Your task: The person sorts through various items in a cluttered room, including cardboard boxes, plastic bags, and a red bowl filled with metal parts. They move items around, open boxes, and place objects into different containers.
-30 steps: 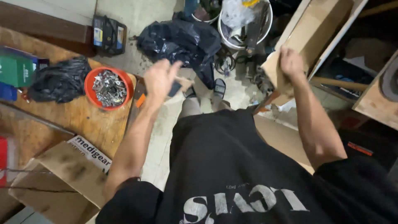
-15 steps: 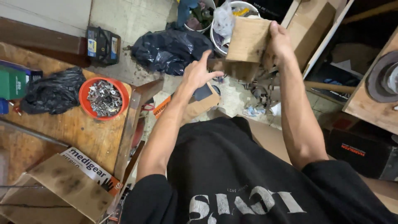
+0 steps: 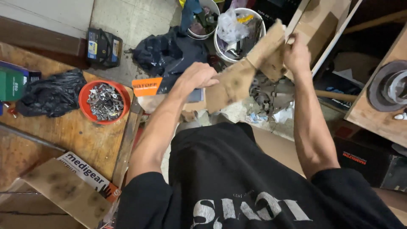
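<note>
In the head view, the piece of cardboard (image 3: 246,78) ran as a slanted strip through the upper middle of the frame, from its low end near the centre up toward the upper right. It was held in the air above the floor, touching nothing but the two hands. The left hand (image 3: 196,77) was closed on the low end, fingers curled over the top edge. The right hand (image 3: 296,55) gripped the high end, fingers wrapped round it.

The piece looked light and thin, easy for either hand to carry alone. It seemed stiff across its flat face but ready to fold: a kink showed about midway, so it would likely bend further there under pressure. The dull paper surface should not slip in a dry grip. A hold at each end, as shown, kept it steady; pinching the middle would probably crease it.

It was plain brown, with darker blotches and smudges across the lower half and a ragged, torn upper edge.

At the left of the frame, a wooden bench (image 3: 55,135) carried a red bowl (image 3: 104,101) full of small metal bits, with a black plastic bag (image 3: 51,97) just beside it. In the lower left lay a flattened cardboard box (image 3: 68,191). At the upper middle stood two white buckets (image 3: 239,32) stuffed with rags and scraps, next to a dark bag (image 3: 165,55) on the floor.
</note>
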